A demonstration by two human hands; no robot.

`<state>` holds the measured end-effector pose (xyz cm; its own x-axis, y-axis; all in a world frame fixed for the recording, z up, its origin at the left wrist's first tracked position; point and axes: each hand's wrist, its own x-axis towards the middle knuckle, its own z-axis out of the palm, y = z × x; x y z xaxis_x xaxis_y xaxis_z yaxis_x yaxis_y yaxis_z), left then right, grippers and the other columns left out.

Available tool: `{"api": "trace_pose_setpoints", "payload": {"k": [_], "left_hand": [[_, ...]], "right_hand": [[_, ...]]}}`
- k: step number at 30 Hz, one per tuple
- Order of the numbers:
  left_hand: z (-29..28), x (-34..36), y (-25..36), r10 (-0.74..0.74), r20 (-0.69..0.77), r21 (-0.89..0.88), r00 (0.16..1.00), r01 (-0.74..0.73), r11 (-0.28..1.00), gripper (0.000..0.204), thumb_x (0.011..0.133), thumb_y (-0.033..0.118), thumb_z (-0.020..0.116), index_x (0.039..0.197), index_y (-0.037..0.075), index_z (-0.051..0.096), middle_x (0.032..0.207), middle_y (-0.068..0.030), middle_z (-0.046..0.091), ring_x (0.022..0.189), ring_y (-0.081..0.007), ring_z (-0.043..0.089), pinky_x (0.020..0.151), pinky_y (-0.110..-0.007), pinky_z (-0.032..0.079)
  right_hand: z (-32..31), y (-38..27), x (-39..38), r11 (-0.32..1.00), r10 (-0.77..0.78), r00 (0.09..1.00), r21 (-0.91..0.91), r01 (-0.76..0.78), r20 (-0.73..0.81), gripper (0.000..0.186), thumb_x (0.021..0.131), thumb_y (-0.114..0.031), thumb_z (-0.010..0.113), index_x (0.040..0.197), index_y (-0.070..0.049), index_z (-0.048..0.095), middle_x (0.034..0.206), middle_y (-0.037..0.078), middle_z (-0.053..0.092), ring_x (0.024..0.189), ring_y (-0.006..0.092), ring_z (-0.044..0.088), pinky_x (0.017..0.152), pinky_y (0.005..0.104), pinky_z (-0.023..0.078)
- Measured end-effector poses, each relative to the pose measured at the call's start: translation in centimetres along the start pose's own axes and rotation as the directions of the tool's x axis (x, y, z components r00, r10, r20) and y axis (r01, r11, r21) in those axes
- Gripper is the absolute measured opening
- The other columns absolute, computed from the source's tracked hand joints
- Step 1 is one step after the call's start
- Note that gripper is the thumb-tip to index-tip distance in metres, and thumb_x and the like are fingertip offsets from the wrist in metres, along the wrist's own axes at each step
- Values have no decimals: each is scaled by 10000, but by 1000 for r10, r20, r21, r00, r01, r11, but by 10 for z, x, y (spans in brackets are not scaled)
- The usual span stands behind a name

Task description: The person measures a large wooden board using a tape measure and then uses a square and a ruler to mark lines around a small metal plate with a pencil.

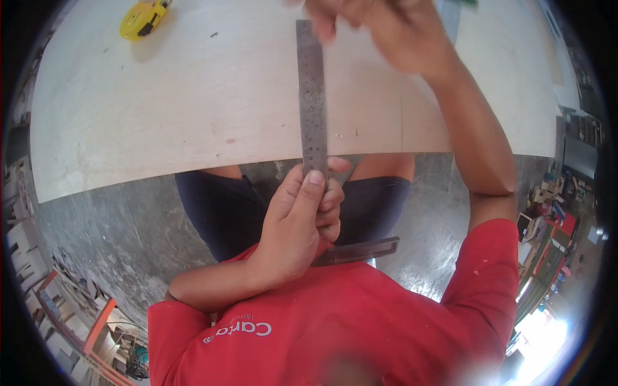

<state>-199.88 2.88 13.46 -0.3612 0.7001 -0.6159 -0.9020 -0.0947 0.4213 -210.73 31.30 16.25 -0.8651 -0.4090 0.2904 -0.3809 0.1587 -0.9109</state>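
A steel ruler (311,96) lies lengthwise across a pale board (161,109), its near end reaching over the edge into my left hand (302,206), whose thumb is on top and fingers wrapped round. My right hand (386,32) is at the board's far side, near the ruler's far end, blurred and partly out of frame. A green thing (465,2) is near it; I cannot tell whether my fingers hold it. A dark flat bar (386,248) lies crosswise just below my left hand. A yellow tape measure (138,19) lies on the board at the top left.
My legs in dark shorts are under the board's near edge, above a grey concrete floor (122,238). Piles of boards and mixed items (547,225) stand to the right. Pale stacked pieces and an orange frame (96,321) are at the left.
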Motion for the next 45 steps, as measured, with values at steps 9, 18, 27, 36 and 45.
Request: {"api": "trace_pose_setpoints", "payload": {"k": [9, 18, 27, 36, 45], "left_hand": [[-33, -38, 50, 101, 127, 157, 987, -121, 980, 379, 1180, 314, 435, 1361, 9, 568, 840, 24, 494, 612, -33, 354, 503, -209, 322], [-82, -45, 99, 579, 17, 586, 815, -478, 655, 373, 1174, 292, 462, 1283, -12, 649, 757, 29, 504, 564, -5, 355, 489, -184, 307], [-102, -28, 115, 597, -86, 504, 798, -482, 717, 363, 1166, 283, 476, 1268, -13, 659, 773, 19, 523, 533, -5, 330, 443, -190, 295], [-101, -26, 124, 529, -104, 490, 842, -420, 764, 342, 1156, 271, 476, 1258, -14, 636, 757, 22, 492, 500, -17, 324, 401, -192, 279], [-100, -27, 123, 532, -92, 507, 842, -420, 753, 357, 1155, 293, 486, 1260, -10, 643, 745, 28, 489, 501, -15, 326, 404, -192, 271]], "right_hand": [[-85, -30, -57, -80, 235, 527, -556, -827, -817, 342, 1035, -336, 660, 1155, -21, 712, 1097, 179, 778, 1029, 384, 721, 913, 480, 556], [-19, -22, -78, 395, 190, 860, -765, -508, -473, 417, 797, -112, 823, 1180, -76, 661, 1104, 146, 718, 990, 356, 698, 885, 434, 561], [79, -50, -84, 780, 213, 959, -558, -281, -185, 339, 749, -27, 805, 1047, -113, 669, 1226, 98, 717, 1106, 334, 644, 997, 441, 499], [83, -52, -98, 759, 223, 933, -549, -349, -284, 407, 692, -12, 801, 1067, -151, 725, 1173, 70, 728, 1074, 322, 651, 1003, 441, 485], [93, -55, -103, 749, 216, 930, -560, -353, -297, 399, 688, -6, 805, 1054, -159, 770, 1207, 66, 725, 1090, 318, 637, 996, 441, 485]]}}
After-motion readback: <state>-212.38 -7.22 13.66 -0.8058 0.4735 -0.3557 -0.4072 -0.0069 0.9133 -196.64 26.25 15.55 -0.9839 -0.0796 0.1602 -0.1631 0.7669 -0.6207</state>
